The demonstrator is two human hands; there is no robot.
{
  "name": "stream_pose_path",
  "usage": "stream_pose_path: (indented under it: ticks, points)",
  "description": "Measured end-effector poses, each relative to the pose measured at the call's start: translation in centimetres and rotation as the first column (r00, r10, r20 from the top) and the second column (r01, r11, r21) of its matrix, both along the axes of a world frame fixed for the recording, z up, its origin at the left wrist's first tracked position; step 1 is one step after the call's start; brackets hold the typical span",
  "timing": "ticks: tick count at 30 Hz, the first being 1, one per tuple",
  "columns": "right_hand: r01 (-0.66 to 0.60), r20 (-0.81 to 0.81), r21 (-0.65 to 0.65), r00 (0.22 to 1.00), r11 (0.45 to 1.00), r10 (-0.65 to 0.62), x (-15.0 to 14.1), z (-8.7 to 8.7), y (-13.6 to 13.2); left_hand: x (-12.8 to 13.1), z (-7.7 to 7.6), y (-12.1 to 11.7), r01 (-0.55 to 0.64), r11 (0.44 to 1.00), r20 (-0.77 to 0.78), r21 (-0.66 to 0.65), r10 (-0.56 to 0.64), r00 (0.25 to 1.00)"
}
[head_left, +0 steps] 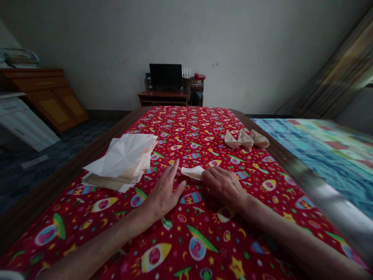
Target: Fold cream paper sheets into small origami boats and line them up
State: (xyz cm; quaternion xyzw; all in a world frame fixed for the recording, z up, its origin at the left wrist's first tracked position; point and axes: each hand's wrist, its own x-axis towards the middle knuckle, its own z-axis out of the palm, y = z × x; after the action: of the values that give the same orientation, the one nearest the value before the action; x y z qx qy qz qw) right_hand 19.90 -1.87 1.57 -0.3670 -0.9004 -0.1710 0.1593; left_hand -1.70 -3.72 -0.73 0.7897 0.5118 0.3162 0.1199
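At six o'clock on the red printed cloth (186,241), left hand (164,192) lies open, fingers spread, holding nothing, just beside the folded paper strip (192,172). Right hand (223,186) curves over the strip's end, apparently pinning it steady; grip unclear. Creased paper stack (121,161) at ten o'clock; three folded paper pieces (246,140) in a row at one o'clock.

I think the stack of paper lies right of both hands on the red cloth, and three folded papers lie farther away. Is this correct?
No. The head view shows the stack of paper left of the left hand and right hand, on the red cloth; the three folded papers do lie farther away.
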Motion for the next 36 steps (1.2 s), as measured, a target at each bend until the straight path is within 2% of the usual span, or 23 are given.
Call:
stream_pose_path:
  ticks: [3,7,11,16,20,23,25,28,31,36]
  points:
    - [-0.014,-0.131,0.079,0.991,0.997,0.024,-0.3,0.0,-0.1,1.9,0.9,-0.2,0.009,0.998,0.099,-0.066,-0.002,0.995]
    - [-0.043,-0.256,0.04,0.965,0.998,0.052,-0.5,-0.2,0.0,4.1,1.9,0.0,-0.051,0.993,0.169,-0.109,0.07,0.983]
    - [-0.064,-0.379,0.008,0.923,0.998,0.063,-0.7,-0.6,0.0,4.8,2.2,1.1,-0.05,0.997,0.119,-0.06,0.057,0.991]
    - [-0.032,-0.457,-0.122,0.889,0.992,-0.027,-1.1,-0.5,0.0,4.7,2.4,1.9,-0.073,0.997,0.034,-0.023,0.073,0.997]
    - [0.046,-0.412,-0.24,0.9,0.97,-0.145,-0.8,0.4,0.4,4.3,3.1,2.0,-0.025,0.999,-0.001,0.042,0.025,1.0]
    - [0.043,-0.435,-0.307,0.882,0.951,-0.181,-0.5,0.9,0.6,3.5,3.7,2.2,-0.001,0.991,-0.055,0.131,0.009,0.998]
    - [0.045,-0.447,-0.34,0.871,0.939,-0.204,-0.5,1.0,0.5,3.0,3.7,2.3,0.009,0.988,-0.1,0.152,0.006,0.995]
    - [0.119,-0.352,-0.385,0.897,0.915,-0.265,-0.6,0.6,0.2,2.2,3.1,2.2,0.06,0.989,-0.164,0.134,-0.038,0.986]
    - [0.178,-0.226,-0.385,0.933,0.905,-0.28,-0.6,-0.1,-0.1,1.9,2.1,2.1,0.11,0.99,-0.199,0.085,-0.091,0.976]
    - [0.186,-0.141,-0.291,0.962,0.938,-0.234,-0.6,-0.6,-0.2,1.9,1.5,2.2,0.145,0.988,-0.229,0.047,-0.13,0.965]
